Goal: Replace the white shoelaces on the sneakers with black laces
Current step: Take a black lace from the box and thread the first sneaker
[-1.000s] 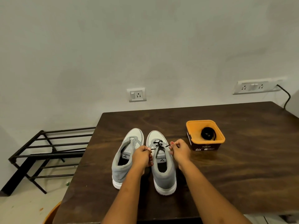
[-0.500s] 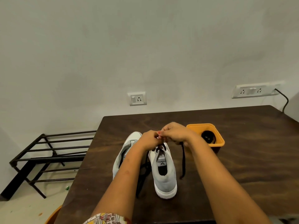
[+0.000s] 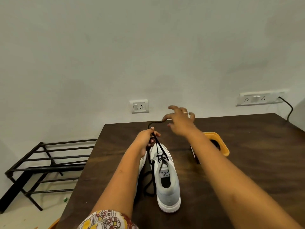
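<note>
A grey and white sneaker (image 3: 167, 184) stands on the dark wooden table (image 3: 247, 162), heel towards me, with a black lace (image 3: 159, 150) threaded through its front eyelets. My left hand (image 3: 146, 138) pinches the lace above the sneaker's toe, and lace ends hang down on the shoe's left. My right hand (image 3: 179, 121) is raised beyond it with fingers spread; one fingertip touches a loop of the lace. The second sneaker (image 3: 143, 161) is mostly hidden behind my left forearm.
An orange tub (image 3: 221, 144) holding a coiled black lace stands to the right, partly behind my right arm. A black metal shoe rack (image 3: 49, 162) is on the floor left of the table. Wall sockets (image 3: 139, 106) sit above the table's far edge.
Both hands lifted from the sneaker's eyelets, drawing the black lace upward. The right hand has opened and moved up and right, away from the left hand, which still pinches the lace.
</note>
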Tool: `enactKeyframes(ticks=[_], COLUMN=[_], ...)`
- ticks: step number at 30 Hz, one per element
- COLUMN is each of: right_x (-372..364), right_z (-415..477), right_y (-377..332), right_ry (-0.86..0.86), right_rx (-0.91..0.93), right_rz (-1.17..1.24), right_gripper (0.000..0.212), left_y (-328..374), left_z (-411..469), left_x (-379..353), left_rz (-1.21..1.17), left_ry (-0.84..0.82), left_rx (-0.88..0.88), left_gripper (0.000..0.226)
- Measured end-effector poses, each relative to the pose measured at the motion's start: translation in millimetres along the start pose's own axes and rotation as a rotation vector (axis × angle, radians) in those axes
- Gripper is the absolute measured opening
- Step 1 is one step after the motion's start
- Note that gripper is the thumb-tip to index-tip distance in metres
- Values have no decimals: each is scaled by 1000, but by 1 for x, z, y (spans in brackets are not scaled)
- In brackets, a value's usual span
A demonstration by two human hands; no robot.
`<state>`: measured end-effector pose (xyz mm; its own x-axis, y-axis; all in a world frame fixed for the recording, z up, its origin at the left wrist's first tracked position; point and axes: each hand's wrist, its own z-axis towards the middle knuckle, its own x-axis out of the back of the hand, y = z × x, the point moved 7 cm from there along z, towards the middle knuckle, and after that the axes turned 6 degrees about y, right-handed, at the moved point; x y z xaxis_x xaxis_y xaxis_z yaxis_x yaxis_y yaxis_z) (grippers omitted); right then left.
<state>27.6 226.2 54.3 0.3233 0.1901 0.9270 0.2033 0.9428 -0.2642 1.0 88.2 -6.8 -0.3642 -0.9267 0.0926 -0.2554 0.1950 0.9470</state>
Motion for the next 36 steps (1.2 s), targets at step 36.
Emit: enactKeyframes(ticks=[36], right_x=[-108], right_z=[-39], right_y=[23], right_ry=[-494], right_rx=[-619], right_rz=[793], right_gripper=[24], left_y=[-14], left_z=[12], left_x=[12], left_rz=[-364], left_ry=[3], left_rx=[-53], left_gripper=[39])
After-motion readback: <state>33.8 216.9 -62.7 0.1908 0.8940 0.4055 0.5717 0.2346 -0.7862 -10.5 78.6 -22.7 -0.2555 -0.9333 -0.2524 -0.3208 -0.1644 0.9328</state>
